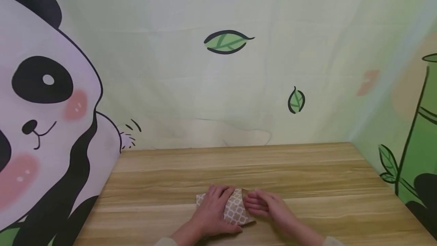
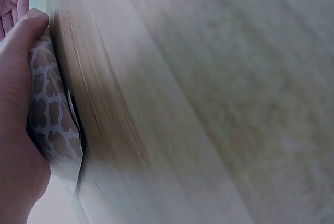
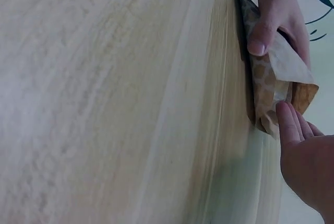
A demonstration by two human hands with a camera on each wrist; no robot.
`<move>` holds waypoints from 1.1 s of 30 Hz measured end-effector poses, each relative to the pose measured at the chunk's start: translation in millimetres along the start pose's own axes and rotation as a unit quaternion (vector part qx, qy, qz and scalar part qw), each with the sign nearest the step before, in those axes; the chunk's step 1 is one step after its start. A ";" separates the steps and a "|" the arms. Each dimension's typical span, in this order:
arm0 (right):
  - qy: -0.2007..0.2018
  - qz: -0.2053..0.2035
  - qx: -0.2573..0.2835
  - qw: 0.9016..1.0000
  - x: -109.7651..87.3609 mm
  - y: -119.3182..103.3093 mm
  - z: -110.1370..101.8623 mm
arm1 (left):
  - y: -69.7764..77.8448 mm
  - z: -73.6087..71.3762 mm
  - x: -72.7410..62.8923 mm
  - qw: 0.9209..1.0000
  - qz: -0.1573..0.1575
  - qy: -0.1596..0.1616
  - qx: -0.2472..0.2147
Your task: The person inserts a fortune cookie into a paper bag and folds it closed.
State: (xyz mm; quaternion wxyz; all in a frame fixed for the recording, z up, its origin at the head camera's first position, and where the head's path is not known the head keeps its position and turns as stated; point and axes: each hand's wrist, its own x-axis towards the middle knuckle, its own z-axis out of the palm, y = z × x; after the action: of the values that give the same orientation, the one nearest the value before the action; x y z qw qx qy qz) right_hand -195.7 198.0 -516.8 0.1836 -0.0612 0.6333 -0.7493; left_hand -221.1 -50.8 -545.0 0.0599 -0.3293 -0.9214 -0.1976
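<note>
A small brown paper bag [image 1: 235, 210] with a white lattice pattern lies on the table, its mouth facing right. My left hand [image 1: 210, 212] holds it from above, fingers across the top and thumb at the near edge. In the right wrist view the mouth gapes, and something pale and shiny [image 3: 282, 91] shows inside it. At this mouth is my right hand [image 1: 268, 206], its fingers together and nearly straight, with fingertips [image 3: 282, 108] right by the pale thing. What lies deeper in the bag is hidden.
The wood-grain table [image 1: 164, 170] runs back to a pale green cloth backdrop [image 1: 164, 67] printed with leaves. A large printed panda [image 1: 78, 75] covers the left side, and printed green bamboo [image 1: 420, 143] stands on the right.
</note>
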 end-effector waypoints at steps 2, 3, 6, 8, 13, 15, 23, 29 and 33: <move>0.000 0.008 0.014 1.000 0.7 1.9 0.9 | 0.4 -0.2 0.4 1.000 0.000 -0.002 -0.002; 0.001 0.011 0.020 1.000 1.0 3.4 1.5 | 0.5 -0.3 0.8 1.000 0.000 -0.003 -0.004; 0.012 0.017 0.028 0.999 1.8 7.3 4.7 | 0.2 -0.3 1.1 1.000 -0.002 -0.006 -0.005; 0.018 0.018 0.028 0.999 2.0 9.2 6.4 | 0.4 -0.9 1.2 1.000 -0.004 -0.006 -0.005; 0.013 0.013 0.036 0.999 1.1 8.1 5.9 | 0.3 -1.9 1.1 1.000 -0.004 -0.009 -0.005; 0.006 0.011 0.044 0.999 0.4 6.1 3.5 | -0.1 -1.9 1.3 1.000 0.002 -0.014 -0.001; 0.029 0.009 0.023 0.999 -3.1 -3.6 -11.9 | -5.3 1.0 2.7 1.000 -0.002 -0.030 -0.007; 0.052 -0.043 -0.094 0.993 -6.1 -9.3 -24.1 | -9.9 2.6 -1.1 0.995 -0.038 0.027 -0.091; 0.028 -0.072 -0.151 0.985 -5.0 -14.0 -27.7 | -7.9 1.1 -2.5 0.985 -0.065 0.072 -0.146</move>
State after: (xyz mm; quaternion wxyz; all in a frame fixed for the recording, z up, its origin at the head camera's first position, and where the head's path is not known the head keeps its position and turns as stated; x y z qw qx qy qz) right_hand -202.9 227.3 -507.8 0.1001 -0.1125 0.7381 -0.6576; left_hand -224.1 -57.4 -549.2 0.0646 -0.2591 -0.8952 -0.3567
